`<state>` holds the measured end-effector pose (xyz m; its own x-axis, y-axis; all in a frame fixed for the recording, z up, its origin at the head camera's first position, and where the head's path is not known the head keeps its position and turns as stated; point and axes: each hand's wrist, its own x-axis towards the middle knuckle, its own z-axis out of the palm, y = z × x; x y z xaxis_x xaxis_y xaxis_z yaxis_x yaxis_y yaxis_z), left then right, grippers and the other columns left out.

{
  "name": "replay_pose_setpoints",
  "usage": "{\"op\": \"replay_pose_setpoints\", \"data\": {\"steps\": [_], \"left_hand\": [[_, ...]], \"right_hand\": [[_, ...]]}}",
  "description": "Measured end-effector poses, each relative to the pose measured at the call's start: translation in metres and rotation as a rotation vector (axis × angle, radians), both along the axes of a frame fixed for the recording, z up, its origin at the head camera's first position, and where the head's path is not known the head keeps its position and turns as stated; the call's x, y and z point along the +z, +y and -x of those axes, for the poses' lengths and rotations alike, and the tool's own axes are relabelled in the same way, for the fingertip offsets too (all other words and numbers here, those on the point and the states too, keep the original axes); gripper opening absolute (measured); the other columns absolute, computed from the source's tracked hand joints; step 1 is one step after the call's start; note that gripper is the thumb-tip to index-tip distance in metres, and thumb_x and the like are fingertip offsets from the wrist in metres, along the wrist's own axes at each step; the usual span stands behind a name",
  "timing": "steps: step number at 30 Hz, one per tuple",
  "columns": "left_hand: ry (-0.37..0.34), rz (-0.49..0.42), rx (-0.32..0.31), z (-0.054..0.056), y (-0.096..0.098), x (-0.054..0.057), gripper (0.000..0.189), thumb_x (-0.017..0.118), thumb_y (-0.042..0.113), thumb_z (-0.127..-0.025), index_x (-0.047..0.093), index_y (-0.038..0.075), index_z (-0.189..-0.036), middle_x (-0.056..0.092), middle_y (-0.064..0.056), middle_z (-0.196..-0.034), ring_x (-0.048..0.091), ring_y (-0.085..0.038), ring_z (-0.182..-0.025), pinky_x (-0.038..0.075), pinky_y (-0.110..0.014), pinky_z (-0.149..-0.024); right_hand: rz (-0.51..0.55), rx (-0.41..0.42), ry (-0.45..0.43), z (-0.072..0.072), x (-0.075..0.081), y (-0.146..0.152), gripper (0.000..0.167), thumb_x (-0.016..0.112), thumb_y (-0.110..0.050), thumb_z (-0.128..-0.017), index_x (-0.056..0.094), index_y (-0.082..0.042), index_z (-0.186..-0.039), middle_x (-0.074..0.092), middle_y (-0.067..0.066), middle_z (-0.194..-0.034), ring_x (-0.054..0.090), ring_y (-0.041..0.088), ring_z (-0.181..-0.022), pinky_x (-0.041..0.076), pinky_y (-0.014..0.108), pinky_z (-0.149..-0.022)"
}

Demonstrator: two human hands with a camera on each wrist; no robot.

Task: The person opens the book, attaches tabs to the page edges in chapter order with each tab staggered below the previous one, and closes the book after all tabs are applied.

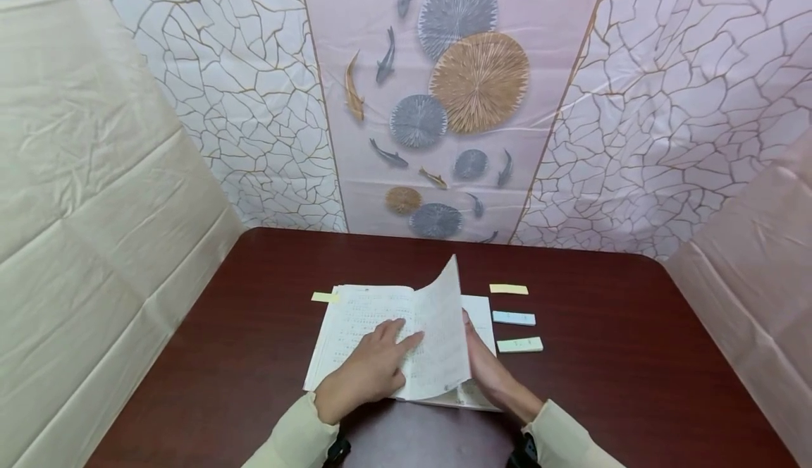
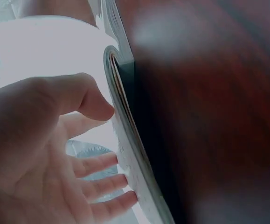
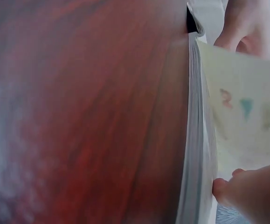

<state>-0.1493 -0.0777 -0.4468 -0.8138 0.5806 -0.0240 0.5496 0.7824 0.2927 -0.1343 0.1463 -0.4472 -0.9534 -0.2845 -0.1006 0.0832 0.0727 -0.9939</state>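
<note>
Over an open book (image 1: 368,306), about midway between the desk's (image 1: 634,383) side edges and well apart from its far edge, the left hand (image 1: 374,366) lies with fingers spread, their tips touching the paper close to the fold. The right hand (image 1: 485,369) is at the book's right half, behind one raised page (image 1: 440,341), its thumb at the page edges. That page stands in the way in the head view, and I cannot tell whether the fingers pinch it or only press against it. Blurred coloured figures show on the page from the right wrist.

Four strips are in sight: two yellow, one blue, one green. One yellow strip (image 1: 325,297) sits at the book's far left corner, jutting past its side. The other three lie in a column just beside the book, toward the desk's right edge: second yellow strip (image 1: 509,289) farthest, blue strip (image 1: 514,318) between, green strip (image 1: 520,345) nearest.

Two pale sleeves (image 1: 294,429) reach in. Beyond the far edge hangs a patterned cloth (image 1: 419,172).
</note>
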Motion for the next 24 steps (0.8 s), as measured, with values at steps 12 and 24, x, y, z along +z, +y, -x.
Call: {"op": "replay_pose_setpoints", "data": {"steps": [12,24], "left_hand": [[-0.07,-0.153,0.021,0.017,-0.005,0.009,0.049,0.074,0.013,-0.094,0.067,0.015,-0.142,0.059,-0.015,-0.147,0.056,-0.036,-0.135,0.05,-0.055,-0.105],[-0.396,-0.939,0.319,0.032,-0.031,0.03,0.058,0.045,0.042,-0.114,0.07,-0.008,-0.125,0.076,-0.019,-0.11,0.076,-0.029,-0.099,0.062,-0.044,-0.088]], "right_hand": [[-0.18,0.013,0.122,0.006,0.004,-0.005,0.054,0.023,-0.037,-0.117,0.023,-0.021,-0.169,0.031,0.018,-0.162,0.033,0.039,-0.151,0.031,0.058,-0.118],[-0.509,0.209,0.342,0.001,0.001,-0.015,0.052,0.041,-0.03,-0.115,0.032,-0.026,-0.166,0.042,0.01,-0.157,0.042,0.034,-0.143,0.038,0.063,-0.11]]}}
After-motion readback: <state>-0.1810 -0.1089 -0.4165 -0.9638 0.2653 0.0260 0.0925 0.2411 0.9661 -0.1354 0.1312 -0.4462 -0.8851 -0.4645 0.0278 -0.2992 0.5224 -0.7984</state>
